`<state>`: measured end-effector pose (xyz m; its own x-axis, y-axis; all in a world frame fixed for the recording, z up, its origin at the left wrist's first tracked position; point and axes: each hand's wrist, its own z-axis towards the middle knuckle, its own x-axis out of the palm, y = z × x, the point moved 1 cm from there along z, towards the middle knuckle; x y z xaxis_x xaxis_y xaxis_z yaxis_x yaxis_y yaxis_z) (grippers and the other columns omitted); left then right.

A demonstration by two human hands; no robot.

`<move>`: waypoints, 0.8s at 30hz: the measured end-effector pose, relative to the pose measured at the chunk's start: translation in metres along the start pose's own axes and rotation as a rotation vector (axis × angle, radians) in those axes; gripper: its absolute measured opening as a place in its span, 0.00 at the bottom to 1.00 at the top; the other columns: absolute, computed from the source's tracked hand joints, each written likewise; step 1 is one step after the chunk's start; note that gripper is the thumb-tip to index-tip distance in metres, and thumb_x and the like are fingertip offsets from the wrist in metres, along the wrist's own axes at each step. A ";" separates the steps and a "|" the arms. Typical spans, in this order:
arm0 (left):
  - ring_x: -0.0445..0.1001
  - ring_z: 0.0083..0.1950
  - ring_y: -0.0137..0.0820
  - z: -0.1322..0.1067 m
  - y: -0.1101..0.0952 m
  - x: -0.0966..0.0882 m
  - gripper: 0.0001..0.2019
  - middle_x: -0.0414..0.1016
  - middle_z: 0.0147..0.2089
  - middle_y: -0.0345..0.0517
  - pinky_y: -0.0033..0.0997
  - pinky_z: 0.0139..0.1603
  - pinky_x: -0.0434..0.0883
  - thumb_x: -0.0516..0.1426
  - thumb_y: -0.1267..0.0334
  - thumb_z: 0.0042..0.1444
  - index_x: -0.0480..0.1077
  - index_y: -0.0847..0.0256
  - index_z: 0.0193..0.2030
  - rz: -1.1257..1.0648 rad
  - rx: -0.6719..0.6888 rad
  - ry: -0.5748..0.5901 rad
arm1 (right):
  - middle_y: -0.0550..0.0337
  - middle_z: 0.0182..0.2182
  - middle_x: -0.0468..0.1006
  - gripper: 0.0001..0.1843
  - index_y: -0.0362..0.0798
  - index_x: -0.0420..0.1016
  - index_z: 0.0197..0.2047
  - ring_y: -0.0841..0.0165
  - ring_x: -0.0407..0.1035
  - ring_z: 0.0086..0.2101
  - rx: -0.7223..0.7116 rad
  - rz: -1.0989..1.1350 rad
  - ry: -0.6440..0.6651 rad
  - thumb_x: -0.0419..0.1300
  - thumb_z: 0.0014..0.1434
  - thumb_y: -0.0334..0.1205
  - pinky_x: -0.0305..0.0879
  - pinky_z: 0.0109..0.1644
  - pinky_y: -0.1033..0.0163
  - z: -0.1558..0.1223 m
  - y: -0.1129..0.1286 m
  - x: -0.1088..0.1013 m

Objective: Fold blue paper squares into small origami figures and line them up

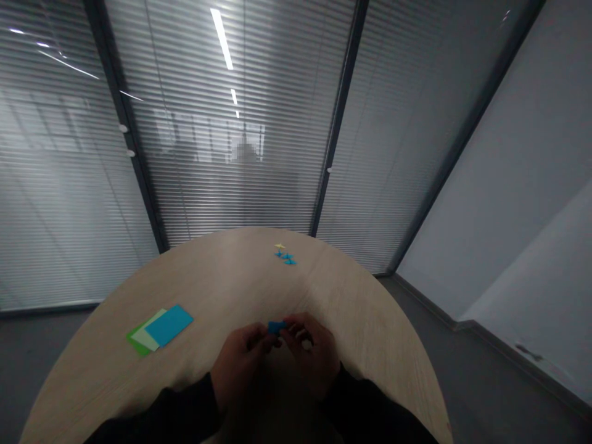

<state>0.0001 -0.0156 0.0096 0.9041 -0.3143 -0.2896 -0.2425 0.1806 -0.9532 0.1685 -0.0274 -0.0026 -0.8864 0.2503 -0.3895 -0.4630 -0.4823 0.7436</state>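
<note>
As the 2 hands meet over the near edge of a round, pale wood-grain table (pixel 351 296), they pinch a small blue folded shape (pixel 276 327) between them at 12 o'clock from the wrists. The left hand (pixel 238 367) is closed, its curled fingers (pixel 263 339) gripping the shape from the 9 o'clock side. The right hand (pixel 312 351) is also closed, with its fingertips (pixel 289 333) pressing in from the 3 o'clock side. The shape is partly hidden by the fingers, and its exact form cannot be made out. Dark sleeves (pixel 180 413) cover both forearms.

At about 10 o'clock from the hands, 3 overlapping cards lie flat on the table: a blue card (pixel 169 325) on top, a pale green card (pixel 148 330) beneath it, and a darker green card (pixel 136 341) at the bottom. Farther out at 12 o'clock, near the far edge, sit a tiny yellow folded shape (pixel 280 246) and a small cluster of blue folded shapes (pixel 287 257), all well apart from the hands. Behind the table stands a glass partition with slatted blinds (pixel 231 185).
</note>
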 end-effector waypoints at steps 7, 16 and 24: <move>0.76 0.38 0.39 0.002 0.007 0.003 0.19 0.82 0.35 0.48 0.34 0.40 0.69 0.53 0.49 0.60 0.79 0.62 0.37 0.010 0.005 0.051 | 0.58 0.31 0.79 0.08 0.49 0.77 0.43 0.71 0.71 0.26 -0.157 -0.084 0.027 0.56 0.64 0.37 0.68 0.29 0.68 -0.003 0.000 -0.002; 0.75 0.37 0.38 0.002 0.006 0.001 0.20 0.80 0.33 0.48 0.34 0.39 0.69 0.54 0.49 0.60 0.79 0.63 0.39 -0.065 -0.015 0.036 | 0.57 0.34 0.78 0.06 0.48 0.76 0.41 0.73 0.68 0.24 -0.283 -0.141 -0.032 0.58 0.62 0.36 0.67 0.26 0.70 -0.003 0.004 0.002; 0.74 0.35 0.37 0.003 0.006 0.000 0.20 0.80 0.32 0.47 0.32 0.37 0.69 0.54 0.49 0.60 0.79 0.63 0.36 -0.089 -0.013 0.041 | 0.56 0.35 0.78 0.05 0.49 0.75 0.41 0.72 0.69 0.25 -0.310 -0.144 -0.038 0.59 0.61 0.35 0.68 0.29 0.68 -0.003 0.003 0.003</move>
<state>0.0001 -0.0119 0.0040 0.9072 -0.3664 -0.2067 -0.1665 0.1384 -0.9763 0.1647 -0.0308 -0.0033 -0.8143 0.3621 -0.4536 -0.5656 -0.6704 0.4802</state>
